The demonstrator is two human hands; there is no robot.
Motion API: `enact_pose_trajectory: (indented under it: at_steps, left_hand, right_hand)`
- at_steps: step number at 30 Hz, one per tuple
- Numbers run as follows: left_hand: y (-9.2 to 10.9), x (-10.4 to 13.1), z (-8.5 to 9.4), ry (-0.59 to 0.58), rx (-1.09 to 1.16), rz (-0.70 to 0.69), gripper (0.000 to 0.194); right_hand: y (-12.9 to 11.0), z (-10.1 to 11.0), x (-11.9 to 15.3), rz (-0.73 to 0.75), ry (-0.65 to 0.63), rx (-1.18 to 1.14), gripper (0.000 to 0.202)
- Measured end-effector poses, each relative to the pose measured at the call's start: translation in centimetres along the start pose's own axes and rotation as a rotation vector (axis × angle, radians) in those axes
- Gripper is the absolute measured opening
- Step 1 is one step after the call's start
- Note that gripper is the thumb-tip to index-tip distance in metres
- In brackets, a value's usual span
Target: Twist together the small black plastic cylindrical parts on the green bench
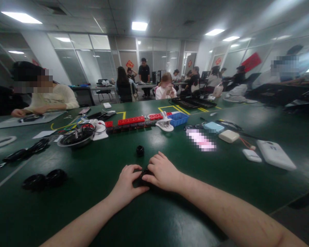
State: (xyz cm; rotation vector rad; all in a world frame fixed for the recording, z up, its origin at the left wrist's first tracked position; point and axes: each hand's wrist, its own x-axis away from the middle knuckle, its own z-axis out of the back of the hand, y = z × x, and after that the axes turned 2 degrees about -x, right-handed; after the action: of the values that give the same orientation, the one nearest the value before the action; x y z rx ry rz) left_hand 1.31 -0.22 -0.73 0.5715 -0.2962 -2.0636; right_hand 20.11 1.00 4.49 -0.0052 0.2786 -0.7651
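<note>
Near the middle of the green table (92, 206), a dark round object (145, 174) lies between my two hands, mostly hidden by them. My left hand (130, 181) curves round its left side, thumb and fingers pressed to it. From the right, my right hand (161, 171) grips it with the thumb in front and the fingers over the top. Just beyond my hands stands a small black round piece (140, 150). Two black coiled rolls (45, 179) sit side by side at the left.
A metal bowl (77, 139) of black cables stands back left, beside red-topped blocks (131, 120), a white clamp (165, 122) and a blue basket (179, 119). At right are a white power bank (276, 154) and small cases. A person (51, 97) works at the far left.
</note>
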Motion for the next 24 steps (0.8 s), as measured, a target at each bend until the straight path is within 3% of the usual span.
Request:
enact_pose_trajectory:
  at_steps: [20, 24]
  left_hand:
    - [2.1, -0.1, 1.0, -0.107, -0.012, 0.035, 0.024]
    - [1.9, -0.1, 1.0, -0.104, 0.010, 0.010, 0.027]
  right_hand:
    - [0.3, 0.2, 0.2, 0.128, -0.054, -0.190, 0.068]
    - [0.1, 0.3, 0.2, 0.083, -0.044, -0.231, 0.063]
